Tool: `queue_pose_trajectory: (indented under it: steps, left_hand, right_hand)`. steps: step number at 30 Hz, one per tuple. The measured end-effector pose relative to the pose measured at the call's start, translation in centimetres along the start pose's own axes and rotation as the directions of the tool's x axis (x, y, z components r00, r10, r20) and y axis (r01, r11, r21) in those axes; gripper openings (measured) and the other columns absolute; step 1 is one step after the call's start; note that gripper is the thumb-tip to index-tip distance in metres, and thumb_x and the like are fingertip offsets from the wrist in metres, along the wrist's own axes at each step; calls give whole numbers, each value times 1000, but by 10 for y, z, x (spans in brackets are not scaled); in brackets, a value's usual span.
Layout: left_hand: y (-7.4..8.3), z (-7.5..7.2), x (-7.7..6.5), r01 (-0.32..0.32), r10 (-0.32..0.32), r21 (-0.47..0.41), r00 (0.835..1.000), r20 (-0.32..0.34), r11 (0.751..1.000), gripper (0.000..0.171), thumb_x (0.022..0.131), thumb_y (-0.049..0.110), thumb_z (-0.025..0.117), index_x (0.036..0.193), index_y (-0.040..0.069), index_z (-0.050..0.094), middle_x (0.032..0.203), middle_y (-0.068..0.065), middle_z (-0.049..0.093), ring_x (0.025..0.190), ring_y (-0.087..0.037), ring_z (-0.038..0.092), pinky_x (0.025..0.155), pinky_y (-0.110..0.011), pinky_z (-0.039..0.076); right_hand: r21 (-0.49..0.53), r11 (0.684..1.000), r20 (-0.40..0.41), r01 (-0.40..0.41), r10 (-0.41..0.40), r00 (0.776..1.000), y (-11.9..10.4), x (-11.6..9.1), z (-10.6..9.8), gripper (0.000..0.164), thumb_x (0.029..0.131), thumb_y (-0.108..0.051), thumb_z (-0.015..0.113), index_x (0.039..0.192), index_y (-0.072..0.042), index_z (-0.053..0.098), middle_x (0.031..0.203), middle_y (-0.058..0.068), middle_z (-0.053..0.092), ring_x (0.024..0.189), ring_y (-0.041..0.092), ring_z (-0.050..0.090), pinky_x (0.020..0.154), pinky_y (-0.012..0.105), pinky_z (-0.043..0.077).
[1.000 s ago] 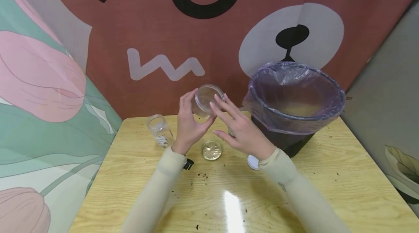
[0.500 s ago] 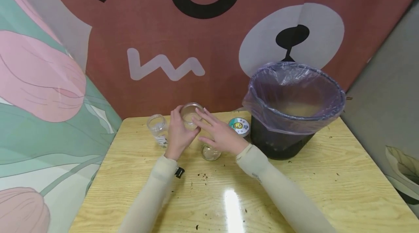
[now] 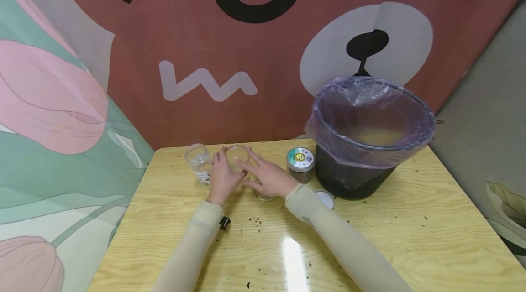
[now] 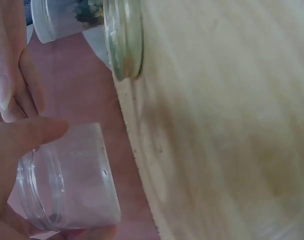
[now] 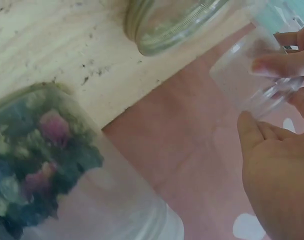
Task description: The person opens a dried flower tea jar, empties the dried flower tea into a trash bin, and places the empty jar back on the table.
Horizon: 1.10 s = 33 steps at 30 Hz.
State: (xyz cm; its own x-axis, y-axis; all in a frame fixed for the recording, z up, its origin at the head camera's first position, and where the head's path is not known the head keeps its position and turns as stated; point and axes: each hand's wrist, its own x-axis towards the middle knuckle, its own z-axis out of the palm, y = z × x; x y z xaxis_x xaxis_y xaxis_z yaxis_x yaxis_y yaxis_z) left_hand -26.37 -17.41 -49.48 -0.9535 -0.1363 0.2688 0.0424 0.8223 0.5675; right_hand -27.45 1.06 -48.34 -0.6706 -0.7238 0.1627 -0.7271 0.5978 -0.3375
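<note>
My left hand [image 3: 223, 177] grips a clear plastic screw-top jar [image 3: 238, 157] just above the back of the table, its thumb on the near side. The left wrist view shows the same jar [image 4: 87, 180] see-through, with nothing visible inside. Extended fingers of my right hand [image 3: 271, 179] touch the jar's right side. A shallow clear, lid-like round piece [image 5: 167, 25] with a ridged greenish-gold edge lies on the table below, partly hidden by my right hand in the head view. On the left stands an uncapped clear jar [image 3: 198, 159] with a label.
Right of my hands stands a jar with a printed lid [image 3: 301, 159]; dried flowers [image 5: 47, 150] show through its wall. A white disc [image 3: 326, 199] lies before it. A black bin [image 3: 353, 182] with a purple liner stands beside. Dark crumbs [image 3: 255, 221] dot the wooden table [image 3: 164, 237].
Both hands have brought the clear jar down and to the left, from up near the wall to just above the table. The printed-lid jar has come into sight.
</note>
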Motion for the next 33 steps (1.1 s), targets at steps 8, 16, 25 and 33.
queue_pose_trajectory:
  steps: [8, 16, 25, 33]
  left_hand:
    - [-9, 8, -5, 47, -47, -3, 998, 48, 999, 97, 76, 30, 93, 150, -2, 38, 140, -32, 49, 117, -50, 59, 104, -73, 43]
    - [-17, 14, -5, 48, -47, -11, 997, 63, 999, 94, 76, 28, 92, 146, -4, 38, 136, -33, 51, 99, -53, 64, 94, -70, 51]
    - [-16, 15, -9, 9, -8, -26, 999, 43, 1000, 109, 72, 23, 94, 156, -4, 29, 153, -28, 39, 134, -53, 47, 113, -66, 41]
    - [20, 6, -10, -232, 232, -44, 973, -12, 972, 99, 77, 10, 89, 157, -3, 32, 159, -27, 37, 151, -43, 31, 123, -58, 31]
  right_hand:
    - [-42, 999, 60, -16, 18, 998, 1, 2, 11, 70, 103, -46, 60, 164, -25, 32, 172, 19, 7, 138, 41, 54, 102, 47, 56]
    - [-100, 995, 70, 0, 7, 998, 1, 2, 18, 71, 102, -46, 64, 163, -26, 34, 172, 21, 14, 141, 41, 51, 108, 47, 52]
    - [-82, 997, 85, -7, 14, 996, 2, 0, 16, 72, 102, -46, 63, 164, -28, 30, 173, 20, 9, 145, 40, 46, 112, 48, 49]
    - [-123, 990, -67, -67, 59, 996, 16, -20, -15, 73, 101, -38, 67, 163, -19, 35, 171, 19, 22, 147, 40, 43, 113, 54, 47]
